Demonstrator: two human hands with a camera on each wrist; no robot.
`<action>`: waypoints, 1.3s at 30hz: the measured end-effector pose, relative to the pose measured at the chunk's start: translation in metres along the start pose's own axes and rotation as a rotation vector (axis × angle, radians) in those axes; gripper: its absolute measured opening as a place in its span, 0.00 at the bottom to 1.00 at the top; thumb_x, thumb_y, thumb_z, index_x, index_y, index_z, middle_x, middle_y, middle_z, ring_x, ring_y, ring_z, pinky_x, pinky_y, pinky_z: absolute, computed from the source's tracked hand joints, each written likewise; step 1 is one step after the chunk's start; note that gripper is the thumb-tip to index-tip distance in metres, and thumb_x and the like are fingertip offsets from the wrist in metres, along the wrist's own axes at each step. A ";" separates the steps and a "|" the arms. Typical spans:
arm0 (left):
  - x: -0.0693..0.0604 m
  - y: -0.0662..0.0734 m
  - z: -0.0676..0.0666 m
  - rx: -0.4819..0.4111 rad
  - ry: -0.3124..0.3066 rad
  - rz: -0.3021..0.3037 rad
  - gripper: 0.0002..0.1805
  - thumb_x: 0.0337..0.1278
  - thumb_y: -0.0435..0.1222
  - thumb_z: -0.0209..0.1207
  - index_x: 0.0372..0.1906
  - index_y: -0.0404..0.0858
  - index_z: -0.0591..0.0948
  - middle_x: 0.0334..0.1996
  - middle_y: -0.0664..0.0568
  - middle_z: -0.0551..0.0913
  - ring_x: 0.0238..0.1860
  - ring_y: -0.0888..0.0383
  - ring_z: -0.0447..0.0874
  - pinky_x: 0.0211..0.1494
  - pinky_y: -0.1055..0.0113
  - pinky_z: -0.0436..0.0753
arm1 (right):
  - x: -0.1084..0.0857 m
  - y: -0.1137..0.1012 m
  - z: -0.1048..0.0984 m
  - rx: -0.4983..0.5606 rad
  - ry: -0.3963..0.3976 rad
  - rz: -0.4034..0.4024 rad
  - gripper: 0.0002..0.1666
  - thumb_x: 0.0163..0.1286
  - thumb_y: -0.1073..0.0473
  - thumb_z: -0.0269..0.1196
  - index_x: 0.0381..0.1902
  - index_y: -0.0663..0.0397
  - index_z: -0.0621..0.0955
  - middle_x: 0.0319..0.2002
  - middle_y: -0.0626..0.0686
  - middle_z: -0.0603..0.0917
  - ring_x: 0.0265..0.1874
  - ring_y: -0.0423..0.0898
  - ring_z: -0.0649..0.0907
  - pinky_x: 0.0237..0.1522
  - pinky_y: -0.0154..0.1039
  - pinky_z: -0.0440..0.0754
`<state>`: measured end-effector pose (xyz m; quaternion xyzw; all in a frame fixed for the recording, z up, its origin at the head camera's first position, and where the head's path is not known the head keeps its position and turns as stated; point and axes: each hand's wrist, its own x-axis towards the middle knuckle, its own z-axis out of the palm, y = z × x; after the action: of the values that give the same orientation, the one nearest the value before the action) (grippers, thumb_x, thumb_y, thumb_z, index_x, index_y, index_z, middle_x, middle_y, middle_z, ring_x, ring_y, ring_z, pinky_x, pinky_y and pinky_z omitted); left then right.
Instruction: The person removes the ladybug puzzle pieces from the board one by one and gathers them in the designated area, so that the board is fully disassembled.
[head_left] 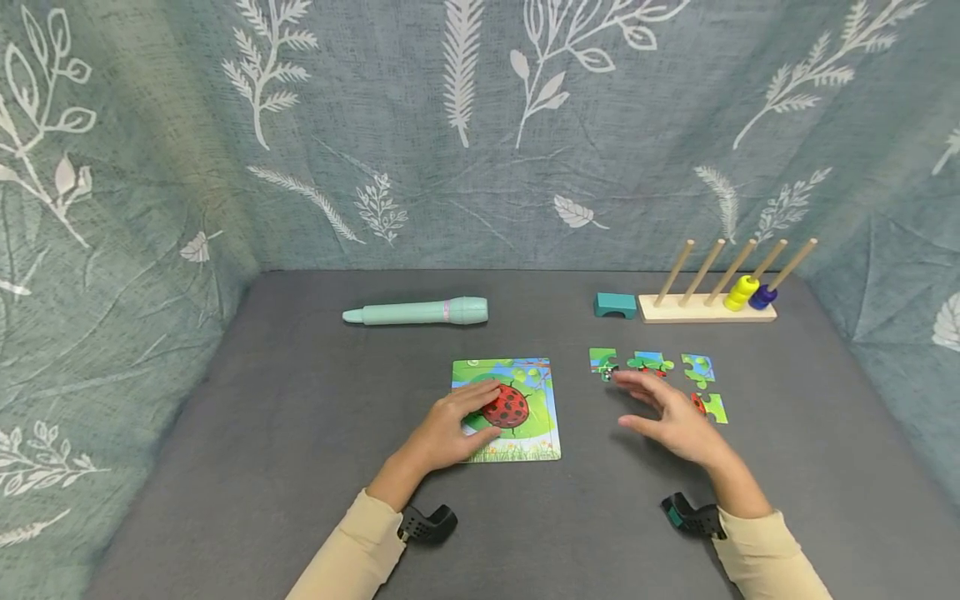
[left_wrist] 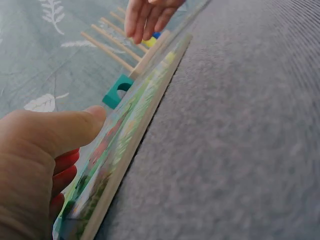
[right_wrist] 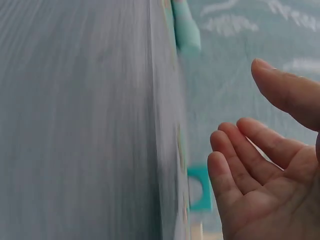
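Observation:
A square ladybug picture puzzle point(head_left: 536, 421) lies flat near the middle of the table. My left hand point(head_left: 442, 429) rests over its left side, fingers extended across the picture and thumb apart. Seen from the left wrist, the puzzle's pale edge point(left_wrist: 132, 155) runs beside the thumb. To the right, my right hand point(head_left: 678, 423) hovers with spread, relaxed fingers and holds nothing; the right wrist view shows its bare palm point(right_wrist: 275, 200). Close to it lie several loose jigsaw pieces: one green point(head_left: 600, 358), one with red point(head_left: 649, 360), one blue-green point(head_left: 699, 368) and another red-green point(head_left: 717, 407).
Behind the puzzle lies a pale green microphone-shaped object point(head_left: 412, 313). At the back right, a teal arch block point(head_left: 615, 303) stands beside a wooden peg stand point(head_left: 678, 310) with yellow beads point(head_left: 742, 293) and dark blue beads point(head_left: 763, 297). A patterned cloth point(head_left: 420, 208) hangs behind the table.

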<state>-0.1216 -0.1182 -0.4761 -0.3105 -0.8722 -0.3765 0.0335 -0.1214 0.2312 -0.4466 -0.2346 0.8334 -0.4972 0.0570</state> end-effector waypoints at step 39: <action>-0.008 -0.004 -0.010 0.150 -0.037 -0.013 0.32 0.54 0.44 0.64 0.61 0.32 0.75 0.64 0.44 0.73 0.67 0.48 0.68 0.74 0.52 0.63 | 0.072 -0.038 0.114 -0.267 -0.083 -0.017 0.28 0.57 0.64 0.69 0.56 0.64 0.76 0.57 0.57 0.74 0.55 0.53 0.76 0.55 0.50 0.78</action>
<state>-0.1188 -0.1314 -0.4736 -0.3083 -0.9004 -0.3047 0.0378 -0.1344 0.0924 -0.4607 -0.2674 0.8871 -0.3722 0.0553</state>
